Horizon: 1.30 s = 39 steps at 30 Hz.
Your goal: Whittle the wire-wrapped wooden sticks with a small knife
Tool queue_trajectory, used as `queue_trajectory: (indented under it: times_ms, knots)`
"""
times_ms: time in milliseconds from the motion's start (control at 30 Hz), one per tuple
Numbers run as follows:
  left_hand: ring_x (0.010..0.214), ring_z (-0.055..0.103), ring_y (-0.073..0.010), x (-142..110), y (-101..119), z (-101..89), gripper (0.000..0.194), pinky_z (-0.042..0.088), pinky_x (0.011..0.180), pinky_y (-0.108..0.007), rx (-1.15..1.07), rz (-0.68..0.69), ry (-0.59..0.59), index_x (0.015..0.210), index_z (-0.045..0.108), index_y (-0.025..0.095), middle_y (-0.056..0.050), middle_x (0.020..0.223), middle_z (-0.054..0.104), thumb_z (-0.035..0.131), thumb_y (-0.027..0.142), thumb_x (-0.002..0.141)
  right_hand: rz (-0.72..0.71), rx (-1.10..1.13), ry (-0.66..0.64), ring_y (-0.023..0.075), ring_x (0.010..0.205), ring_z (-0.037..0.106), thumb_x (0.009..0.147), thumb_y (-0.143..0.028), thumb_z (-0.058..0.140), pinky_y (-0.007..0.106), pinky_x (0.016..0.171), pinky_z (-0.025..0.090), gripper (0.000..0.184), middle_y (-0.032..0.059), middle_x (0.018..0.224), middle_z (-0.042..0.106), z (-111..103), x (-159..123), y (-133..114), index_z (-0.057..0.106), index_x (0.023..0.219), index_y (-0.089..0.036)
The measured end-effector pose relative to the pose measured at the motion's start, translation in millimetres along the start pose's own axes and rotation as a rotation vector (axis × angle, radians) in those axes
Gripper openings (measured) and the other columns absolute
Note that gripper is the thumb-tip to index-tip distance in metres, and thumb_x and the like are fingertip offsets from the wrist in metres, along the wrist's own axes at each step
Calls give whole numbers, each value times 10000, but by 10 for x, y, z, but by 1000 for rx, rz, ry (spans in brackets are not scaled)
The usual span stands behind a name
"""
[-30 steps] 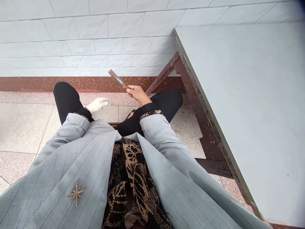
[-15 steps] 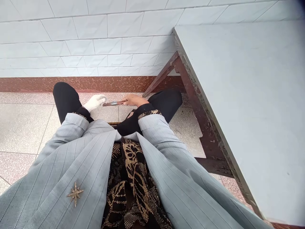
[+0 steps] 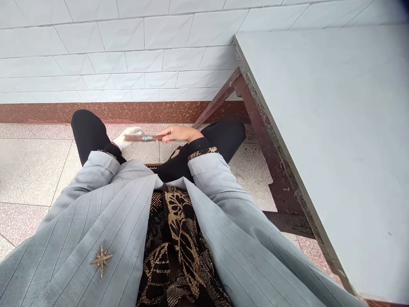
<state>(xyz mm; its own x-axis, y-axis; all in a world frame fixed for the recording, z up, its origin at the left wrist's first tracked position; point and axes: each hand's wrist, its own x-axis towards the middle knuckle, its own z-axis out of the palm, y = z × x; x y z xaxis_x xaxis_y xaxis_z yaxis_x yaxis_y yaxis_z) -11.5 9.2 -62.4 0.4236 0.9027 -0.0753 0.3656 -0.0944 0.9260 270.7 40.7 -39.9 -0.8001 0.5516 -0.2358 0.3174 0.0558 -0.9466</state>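
Observation:
My right hand (image 3: 175, 133) is closed around the right end of a slim tool. The brown tool (image 3: 132, 137) has a silvery, coil-like band round its middle and a broader, slightly blurred reddish-brown left end. That broad end passes in front of my left hand (image 3: 126, 135), which wears a white knitted glove. The gloved fingers are curled, partly hidden behind the tool. What they hold, if anything, cannot be made out. Both hands are low between my black-trousered knees, above the tiled floor.
To the right stands a pale-topped table (image 3: 319, 106) with a worn edge and a dark reddish wooden frame (image 3: 265, 140). A white tiled wall (image 3: 121, 34) rises ahead, with a brown skirting band (image 3: 134, 111) at its foot. Speckled floor tiles (image 3: 28, 170) spread to the left.
The tool has moved left across the gloved hand and turned, so its broader side shows. My right hand has shifted slightly left with it. The left hand has barely moved.

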Motion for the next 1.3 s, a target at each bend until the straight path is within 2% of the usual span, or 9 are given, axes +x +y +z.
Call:
queue_trajectory:
  times_ms: [167, 267, 433, 633, 933, 1000, 1100, 1200, 1300]
  knots:
    - [572, 435, -98, 5, -110, 95, 318, 330, 547, -227, -4, 50, -130, 919, 681, 152, 11, 656, 511, 521, 422, 970, -61, 113, 665, 80, 566, 435, 891, -145, 616, 204, 561, 379, 401, -40, 656, 552, -21, 83, 77, 738, 1273, -174]
    - [604, 458, -103, 14, -145, 85, 285, 365, 584, -232, 43, 81, -137, 890, 677, 149, 5, 681, 530, 536, 390, 949, 100, 48, 824, 85, 549, 419, 918, -118, 567, 217, 555, 377, 362, -29, 644, 520, -67, 130, 156, 743, 1234, -142]
    - [622, 486, -105, 17, -147, 73, 249, 380, 605, -239, 88, 115, -113, 874, 672, 151, 3, 710, 566, 533, 351, 927, 380, -429, 771, 165, 714, 570, 895, -217, 658, 289, 690, 430, 260, 33, 790, 663, -78, 117, 184, 809, 1106, -215]
    - [646, 532, -119, 25, -150, 30, 259, 424, 642, -254, 203, 117, -25, 901, 691, 145, -7, 737, 613, 513, 332, 914, 513, -658, 483, 197, 751, 601, 820, -210, 754, 317, 711, 406, 272, 56, 806, 698, -19, 97, 133, 841, 1074, -255]
    - [581, 449, -103, 22, -19, -66, 190, 366, 570, -228, 11, 15, 111, 877, 641, 149, 1, 667, 546, 576, 327, 889, 164, -53, -143, 98, 593, 503, 666, -393, 878, 248, 629, 431, 497, -31, 675, 661, -21, 33, 83, 816, 1129, -225]
    - [568, 431, -103, 15, -2, -37, 182, 347, 551, -229, 0, -28, 73, 845, 635, 156, 0, 647, 531, 603, 330, 888, 23, 61, -49, 95, 620, 510, 702, -398, 854, 242, 647, 437, 513, -38, 704, 661, -8, -5, 15, 793, 1179, -220]
    - [570, 424, -102, -12, 10, 30, 203, 330, 542, -228, 19, -21, -54, 856, 658, 155, -4, 654, 527, 585, 336, 913, -109, 181, 313, 98, 655, 528, 803, -305, 783, 232, 652, 437, 448, -32, 731, 652, 0, -15, -28, 756, 1236, -193]
    - [578, 428, -101, -33, 5, 72, 229, 339, 558, -228, 25, 1, -115, 868, 667, 152, -1, 661, 525, 553, 342, 928, -26, 243, 585, 89, 589, 484, 866, -175, 699, 221, 587, 408, 376, -31, 674, 604, -7, 41, 19, 733, 1239, -146]
    - [588, 438, -102, -20, -39, 71, 241, 360, 582, -232, 57, 18, -101, 871, 668, 151, 0, 674, 539, 545, 351, 923, 95, 200, 658, 88, 537, 437, 892, -136, 666, 220, 535, 378, 320, -33, 642, 573, -26, 108, 96, 735, 1204, -145]
